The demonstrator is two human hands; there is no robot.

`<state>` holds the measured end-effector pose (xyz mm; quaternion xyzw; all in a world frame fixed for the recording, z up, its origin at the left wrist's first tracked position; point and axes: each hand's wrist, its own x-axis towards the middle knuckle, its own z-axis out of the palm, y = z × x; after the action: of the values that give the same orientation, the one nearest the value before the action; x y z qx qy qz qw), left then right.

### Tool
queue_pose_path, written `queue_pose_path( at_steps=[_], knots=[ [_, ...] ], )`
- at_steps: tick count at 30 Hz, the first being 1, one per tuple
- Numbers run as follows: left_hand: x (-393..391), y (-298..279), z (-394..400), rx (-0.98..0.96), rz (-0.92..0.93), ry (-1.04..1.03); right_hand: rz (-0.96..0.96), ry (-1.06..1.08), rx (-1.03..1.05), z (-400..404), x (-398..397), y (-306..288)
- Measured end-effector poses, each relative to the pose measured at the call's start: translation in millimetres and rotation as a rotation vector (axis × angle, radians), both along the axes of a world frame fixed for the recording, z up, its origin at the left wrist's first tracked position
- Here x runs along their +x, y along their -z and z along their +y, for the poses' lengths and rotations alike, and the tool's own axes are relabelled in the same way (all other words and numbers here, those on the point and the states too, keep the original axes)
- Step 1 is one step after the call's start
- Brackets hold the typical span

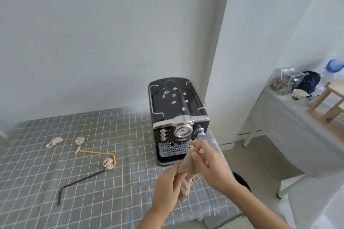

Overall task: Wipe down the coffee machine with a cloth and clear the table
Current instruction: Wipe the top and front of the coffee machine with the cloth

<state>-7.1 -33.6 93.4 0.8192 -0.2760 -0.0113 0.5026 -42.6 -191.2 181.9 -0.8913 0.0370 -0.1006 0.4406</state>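
**Both hands hold the cloth in front of the coffee machine**

The black and chrome coffee machine (178, 117) stands on the table (46, 201), which is covered in a grey grid-patterned fabric, at about 1 o'clock from the centre of the table top and close to its right edge. Small pale blobs are scattered over the machine's dark top.

At about 5 o'clock from the machine, both hands meet on a beige cloth (186, 182). The left hand (165, 189) grips the lower part of the cloth, with the thumb curled over it and the crumpled end hanging below the palm. The right hand (208, 163) pinches the upper end, its fingers (197, 145) bent around the fabric and raised just in front of the machine's perforated drip tray (175, 149). The cloth is held in the air between the hands, just short of the machine.

Out at 9 o'clock from the machine, three crumpled tissues lie on the table: one (54, 142) farthest left, one (79, 141) beside it, and one (108, 163) nearer the machine. A bent yellow straw (98, 153) lies between the last two, touching the nearest tissue. A bent dark straw (78, 184) lies at 7 o'clock from that tissue.

At 3 o'clock from the machine, apart from it, a white-covered side table (279, 126) carries a clear box, a dark bundle and a cup.
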Motion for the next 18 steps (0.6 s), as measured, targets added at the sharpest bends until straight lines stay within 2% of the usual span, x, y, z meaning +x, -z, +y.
queue_pose_path(
  at_steps=[3,6,8,11,15,17,18],
  knots=[
    [8.3,-49.0,-16.5,-0.101,-0.104,0.014,-0.098,0.042,0.208,-23.7,-0.7,-23.8],
    [22.3,-97.3,-34.5,-0.082,-0.196,0.038,0.013,-0.101,0.545,-52.2,2.4,-39.4],
    [34.2,-123.7,-44.9,-0.055,-0.226,0.04,0.118,-0.208,0.619,-69.3,11.7,-49.1],
    [53.1,-148.4,-56.5,-0.036,-0.288,-0.013,0.12,-0.28,0.605,-85.1,30.7,-68.6],
    [79.8,-146.4,-58.0,-0.099,-0.383,-0.306,-0.001,-0.236,0.706,-97.8,62.8,-103.0],
    [91.9,-133.2,-53.6,-0.016,-0.415,-0.511,-0.052,-0.177,0.7,-103.0,84.9,-124.4],
    [96.3,-125.3,-51.2,0.09,-0.385,-0.578,-0.092,-0.133,0.668,-106.4,99.3,-134.5]
  ],
)
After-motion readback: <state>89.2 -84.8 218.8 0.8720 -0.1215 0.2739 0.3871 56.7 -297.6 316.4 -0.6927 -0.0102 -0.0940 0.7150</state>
